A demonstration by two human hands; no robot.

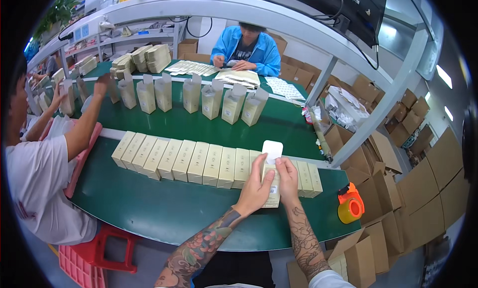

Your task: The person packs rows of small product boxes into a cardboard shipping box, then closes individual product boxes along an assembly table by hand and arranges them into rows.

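Between my two hands I hold a cream carton (272,197) upright over the green table, its white top flap (273,149) raised. My left hand (255,188) wraps its left side, thumb on the front face. On the right side, my right hand (287,179) is closed round it, thumb near the top edge. Behind and beside the held carton runs a row of closed cream cartons (198,162), standing side by side; part of that row is hidden by my hands.
Several open-topped cartons (191,95) stand on the far strip of the green table (164,206). An orange tape dispenser (351,204) sits at the right edge. A person in white (55,168) reaches in from the left; another in blue (269,54) handles flat sheets opposite. Cardboard boxes (413,188) crowd the right.
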